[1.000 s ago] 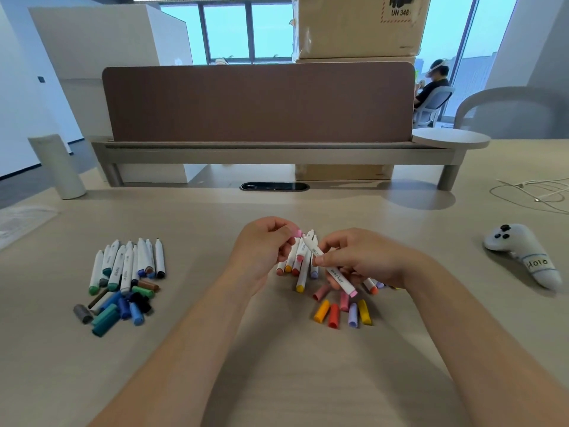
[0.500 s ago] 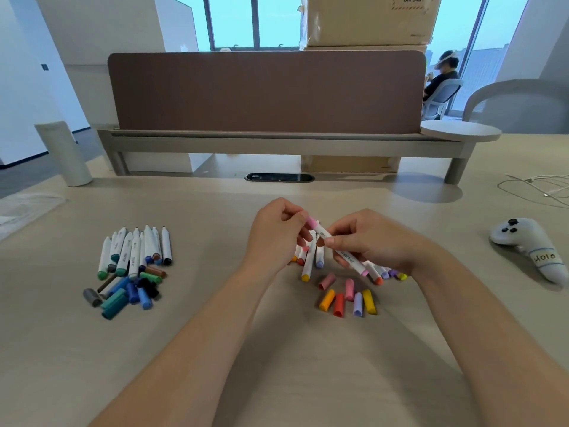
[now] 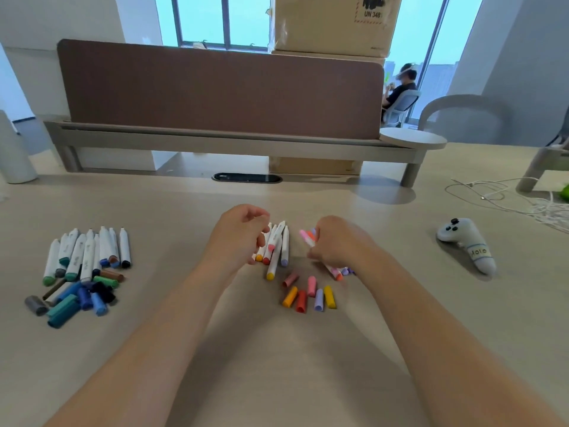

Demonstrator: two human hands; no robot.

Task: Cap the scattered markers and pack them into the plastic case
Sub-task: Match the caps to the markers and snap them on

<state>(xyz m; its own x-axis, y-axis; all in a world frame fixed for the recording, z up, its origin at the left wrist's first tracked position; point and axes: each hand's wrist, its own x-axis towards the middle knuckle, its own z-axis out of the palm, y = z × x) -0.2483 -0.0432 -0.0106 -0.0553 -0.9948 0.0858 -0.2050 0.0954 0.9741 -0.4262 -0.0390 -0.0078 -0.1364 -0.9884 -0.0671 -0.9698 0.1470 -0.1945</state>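
Observation:
My right hand grips a bundle of capped white markers, with pink and orange caps sticking out past the fingers. My left hand hovers curled over several uncapped warm-coloured markers lying on the desk; whether it holds anything is unclear. Loose warm caps, orange, red, pink, lilac and yellow, lie in front of the hands. At the left lie several white markers with cool-coloured ends and a pile of blue, teal and dark caps. No plastic case is in view.
A white game controller lies at the right, with white cables behind it. A raised shelf with a brown divider panel runs across the back. A white cylinder stands at far left. A person sits in the background.
The hands have parted: the left let go of the pink cap end, and the right drew the capped pink marker back to the right, among the other capped ones.

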